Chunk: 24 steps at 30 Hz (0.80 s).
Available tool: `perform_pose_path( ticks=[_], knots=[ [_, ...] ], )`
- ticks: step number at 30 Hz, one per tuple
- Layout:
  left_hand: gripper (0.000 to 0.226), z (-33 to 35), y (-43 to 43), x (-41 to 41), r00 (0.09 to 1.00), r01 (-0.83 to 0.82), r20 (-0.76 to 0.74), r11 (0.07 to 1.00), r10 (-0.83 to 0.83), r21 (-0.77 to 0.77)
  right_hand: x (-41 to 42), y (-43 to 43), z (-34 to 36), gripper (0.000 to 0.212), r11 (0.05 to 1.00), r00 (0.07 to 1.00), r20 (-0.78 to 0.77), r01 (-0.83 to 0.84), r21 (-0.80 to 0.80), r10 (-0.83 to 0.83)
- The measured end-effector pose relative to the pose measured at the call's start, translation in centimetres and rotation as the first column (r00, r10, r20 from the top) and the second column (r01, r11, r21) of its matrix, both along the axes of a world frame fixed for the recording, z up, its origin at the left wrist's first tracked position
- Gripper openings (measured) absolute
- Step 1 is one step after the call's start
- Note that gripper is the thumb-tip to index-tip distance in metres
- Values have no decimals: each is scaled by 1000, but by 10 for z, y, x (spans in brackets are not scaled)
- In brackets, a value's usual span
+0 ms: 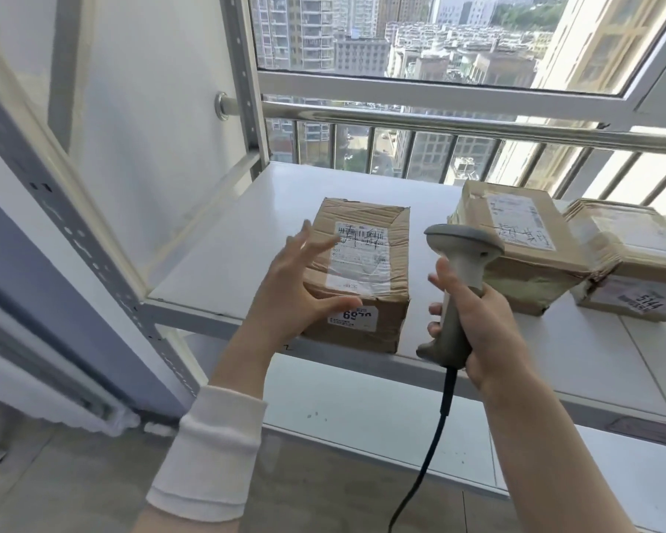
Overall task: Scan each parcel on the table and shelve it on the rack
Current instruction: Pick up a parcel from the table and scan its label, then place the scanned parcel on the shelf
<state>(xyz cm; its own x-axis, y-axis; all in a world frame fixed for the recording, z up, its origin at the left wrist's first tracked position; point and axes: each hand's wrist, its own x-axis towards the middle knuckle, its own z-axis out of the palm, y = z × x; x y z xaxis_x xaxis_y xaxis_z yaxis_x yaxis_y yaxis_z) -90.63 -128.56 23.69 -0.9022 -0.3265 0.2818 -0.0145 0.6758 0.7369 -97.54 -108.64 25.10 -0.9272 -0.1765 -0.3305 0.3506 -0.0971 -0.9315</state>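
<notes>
A brown cardboard parcel [373, 240] with a white shipping label on top and a numbered sticker on its front stands at the front edge of the white rack shelf [224, 259]. My left hand [297, 286] is spread open at the parcel's left front corner, fingers apart, thumb over the numbered sticker, gripping nothing. My right hand [481, 328] is closed around the handle of a grey barcode scanner [462, 263], held upright just right of the parcel, its head level with the parcel's top. A black cable [427, 448] hangs from the scanner.
Two more taped cardboard parcels [523, 240] [639, 263] sit on the same shelf to the right. A grey perforated rack upright [93, 240] stands at left. Behind the shelf are a metal railing [439, 121] and a window. A lower shelf [362, 413] lies beneath.
</notes>
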Motion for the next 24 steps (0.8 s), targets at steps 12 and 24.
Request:
perform_pose_path(
  ticks=[12,24],
  knots=[
    [67,-2,-4,-82,988,49,151,998,-42,-46,-27,29,24,79,992,993,-119,-8,-130,-8],
    [65,-5,-14,-130,981,105,166,993,-96,-47,-47,37,11,29,970,996,-82,0,-244,-20]
  ],
)
